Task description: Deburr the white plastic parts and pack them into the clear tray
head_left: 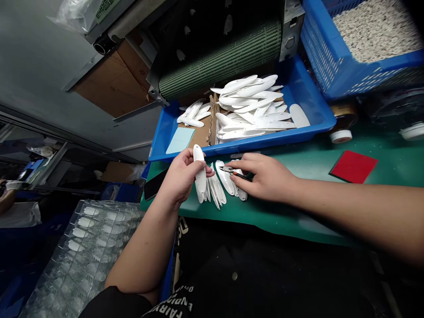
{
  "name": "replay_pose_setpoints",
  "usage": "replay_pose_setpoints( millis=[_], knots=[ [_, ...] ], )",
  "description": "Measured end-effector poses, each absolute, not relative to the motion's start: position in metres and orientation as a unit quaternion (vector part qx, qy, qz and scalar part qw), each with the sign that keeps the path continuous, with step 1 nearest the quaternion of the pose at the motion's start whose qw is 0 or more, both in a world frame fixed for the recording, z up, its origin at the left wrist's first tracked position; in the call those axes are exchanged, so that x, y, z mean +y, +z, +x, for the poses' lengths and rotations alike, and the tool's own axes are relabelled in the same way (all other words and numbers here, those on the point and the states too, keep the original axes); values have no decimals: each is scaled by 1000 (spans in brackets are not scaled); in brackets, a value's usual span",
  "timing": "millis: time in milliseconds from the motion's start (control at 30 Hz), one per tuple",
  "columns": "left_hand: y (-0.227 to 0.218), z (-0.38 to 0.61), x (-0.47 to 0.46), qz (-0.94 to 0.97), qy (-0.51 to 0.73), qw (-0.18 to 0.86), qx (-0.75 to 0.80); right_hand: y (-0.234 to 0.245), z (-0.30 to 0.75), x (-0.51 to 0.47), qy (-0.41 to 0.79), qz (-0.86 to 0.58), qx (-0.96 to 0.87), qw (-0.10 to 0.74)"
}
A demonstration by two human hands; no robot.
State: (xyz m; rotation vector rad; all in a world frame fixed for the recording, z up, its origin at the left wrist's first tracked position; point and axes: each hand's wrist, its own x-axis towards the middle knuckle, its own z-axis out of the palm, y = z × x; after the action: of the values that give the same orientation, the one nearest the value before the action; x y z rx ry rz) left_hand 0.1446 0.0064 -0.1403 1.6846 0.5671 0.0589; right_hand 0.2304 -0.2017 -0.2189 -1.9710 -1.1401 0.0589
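White moulded plastic pieces on a green-matted workbench, head view, horizon strongly tilted. Left hand [180, 176]: closed around one oblong white plastic piece [200, 170], which stands lengthwise just above the bench, a grip that appears to leave its upper end exposed toward the other hand. Right hand [265, 176]: closed on small side cutters [228, 169] with orange handles, held low and pen-like, the dark metal tips directed toward the left hand. Beneath both hands, a loose fan of white pieces [217, 187] lies on the green mat [298, 154], placed within easy reach of either hand. Behind them, a shallow blue plastic tray [232, 148] holds a larger heap of white pieces [251, 108] and a smaller group [192, 115], parted by a cardboard divider [212, 121], perhaps to keep two lots separate. A pale blue card [180, 140] lies inside the tray. Further right, a red square pad [353, 166] rests on the mat, below a blue mesh crate [318, 53] filled with white granules. At lower left, a clear blister tray [82, 247] carries white pieces in separate moulded pockets, and a dark phone [154, 184] lies at the bench edge
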Motion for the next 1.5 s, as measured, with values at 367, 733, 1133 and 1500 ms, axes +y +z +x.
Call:
replay_pose_setpoints(
  millis=[367, 733, 1133, 1500],
  knots=[
    [-155, 141, 6, 851, -8, 476, 222, -221, 226, -204, -32, -774, -500, 388],
    [-158, 146, -9, 879, -11, 399, 259, -215, 218, -203, -48, -796, -549, 249],
    [-165, 148, -9, 890, 11, 375, 259, -217, 218, -201, -19, -807, -550, 215],
    [-170, 149, -2, 859, 7, 444, 254, -223, 219, -200, -35, -789, -550, 271]
  ],
)
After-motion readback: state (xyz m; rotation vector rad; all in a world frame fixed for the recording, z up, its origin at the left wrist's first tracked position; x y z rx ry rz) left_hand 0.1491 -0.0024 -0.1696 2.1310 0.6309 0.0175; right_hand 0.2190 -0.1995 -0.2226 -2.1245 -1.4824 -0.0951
